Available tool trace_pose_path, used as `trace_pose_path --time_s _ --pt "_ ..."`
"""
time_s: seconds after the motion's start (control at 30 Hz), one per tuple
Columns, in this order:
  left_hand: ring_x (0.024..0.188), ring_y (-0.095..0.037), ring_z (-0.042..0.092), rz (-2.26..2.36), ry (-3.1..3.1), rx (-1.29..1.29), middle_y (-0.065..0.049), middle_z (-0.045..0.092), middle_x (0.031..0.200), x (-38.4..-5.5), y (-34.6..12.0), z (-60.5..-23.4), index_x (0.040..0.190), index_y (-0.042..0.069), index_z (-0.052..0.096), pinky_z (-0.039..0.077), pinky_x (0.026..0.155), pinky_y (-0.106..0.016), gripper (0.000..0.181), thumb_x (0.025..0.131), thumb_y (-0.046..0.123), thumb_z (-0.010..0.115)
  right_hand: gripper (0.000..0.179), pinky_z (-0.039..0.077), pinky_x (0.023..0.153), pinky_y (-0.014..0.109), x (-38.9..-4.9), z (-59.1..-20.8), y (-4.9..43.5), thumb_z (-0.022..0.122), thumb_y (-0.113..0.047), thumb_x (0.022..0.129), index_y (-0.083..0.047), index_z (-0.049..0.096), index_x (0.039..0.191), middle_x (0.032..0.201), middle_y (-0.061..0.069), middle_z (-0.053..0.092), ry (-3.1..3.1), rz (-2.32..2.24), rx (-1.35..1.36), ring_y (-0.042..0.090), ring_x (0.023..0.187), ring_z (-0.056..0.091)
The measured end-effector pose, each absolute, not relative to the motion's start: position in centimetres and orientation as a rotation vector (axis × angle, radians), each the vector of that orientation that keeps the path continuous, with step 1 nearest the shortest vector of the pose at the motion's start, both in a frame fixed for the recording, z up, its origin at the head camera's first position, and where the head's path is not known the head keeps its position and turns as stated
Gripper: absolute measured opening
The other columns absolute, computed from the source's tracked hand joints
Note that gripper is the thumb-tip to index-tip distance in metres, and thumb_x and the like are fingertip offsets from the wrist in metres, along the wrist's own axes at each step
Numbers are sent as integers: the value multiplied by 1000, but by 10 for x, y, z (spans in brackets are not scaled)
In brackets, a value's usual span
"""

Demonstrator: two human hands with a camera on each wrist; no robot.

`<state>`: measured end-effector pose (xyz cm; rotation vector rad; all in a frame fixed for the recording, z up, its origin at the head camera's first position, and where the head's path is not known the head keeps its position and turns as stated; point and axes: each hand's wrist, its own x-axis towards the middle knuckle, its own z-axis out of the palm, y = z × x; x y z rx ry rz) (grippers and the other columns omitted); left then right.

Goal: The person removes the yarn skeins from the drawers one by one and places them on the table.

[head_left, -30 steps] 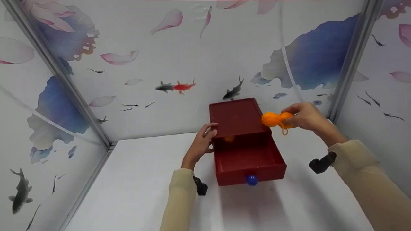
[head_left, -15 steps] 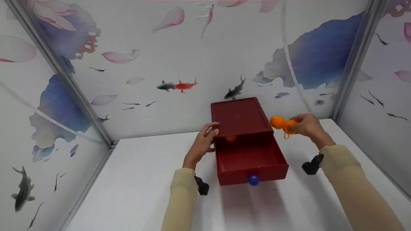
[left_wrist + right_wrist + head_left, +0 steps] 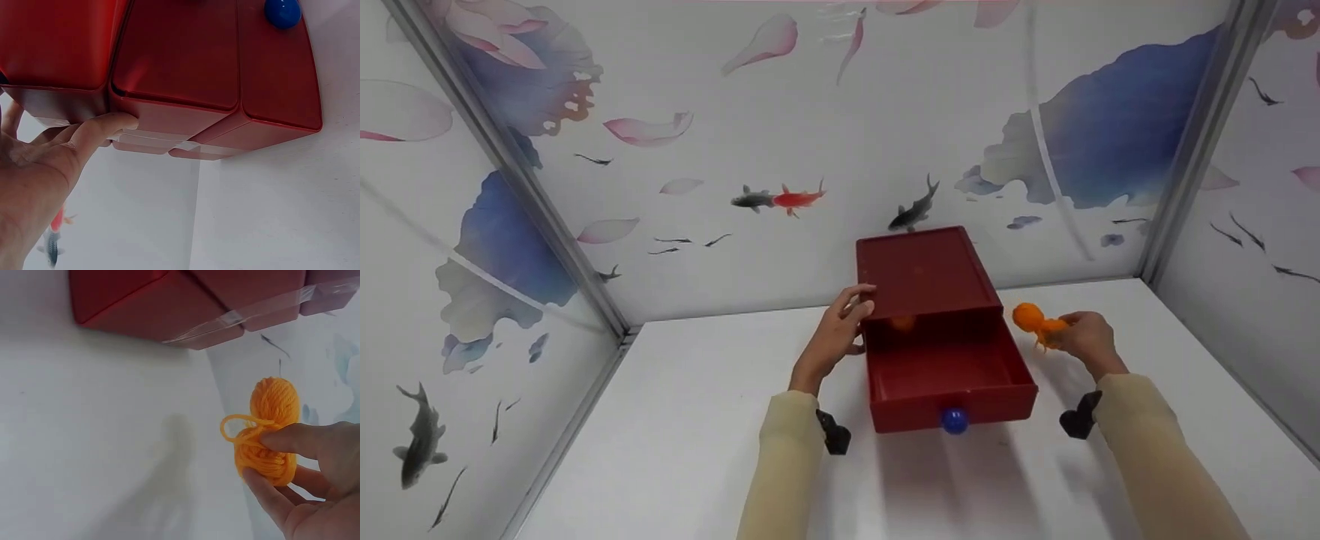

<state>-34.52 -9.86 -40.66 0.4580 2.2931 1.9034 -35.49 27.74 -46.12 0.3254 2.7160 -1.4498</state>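
Note:
In the head view, a red drawer cabinet (image 3: 922, 274) stands by the back wall, its top drawer (image 3: 956, 409) pulled out. My left hand (image 3: 832, 337) holds the cabinet's left side, fingers bent over the top edge. The left wrist view shows the thumb (image 3: 112, 122) against the side, near the front edge. Right of the cabinet, my right hand (image 3: 1087, 341) pinches an orange ball of yarn (image 3: 1027, 317), two-lobed with a narrow waist. In the right wrist view, thumb and fingers press its near lobe, and a yarn loop (image 3: 225, 430) hangs free.
A blue knob (image 3: 955, 421) sticks out from the open drawer's front. Something orange (image 3: 904, 322) shows deep inside that drawer. Clear tape (image 3: 270, 309) runs along the cabinet's side. The white table (image 3: 697, 420) is bounded by printed panels and metal posts (image 3: 1192, 142).
My right hand has come down and slightly right with the yarn, from beside the cabinet's top toward the table. The left hand keeps its place on the cabinet.

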Motion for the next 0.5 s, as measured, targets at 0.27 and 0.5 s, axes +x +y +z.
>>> trace_pose_path --time_s 0.27,0.5 --pt "122 -35 46 1916 2293 449 -3 34 146 -345 -100 -406 128 38 45 49 79 -52 35 93 44 48 58 39 97 49 -353 -493 283 62 -14 84 16 38 128 129 34 42 2734 -1401 415 42 110 45" --pt "124 -37 43 1914 2286 441 -3 32 147 -344 -98 -404 128 38 46 48 80 -52 36 92 44 48 64 35 101 52 -355 -506 288 59 -12 84 14 29 134 136 33 34 2595 -1382 500 43 116 39"
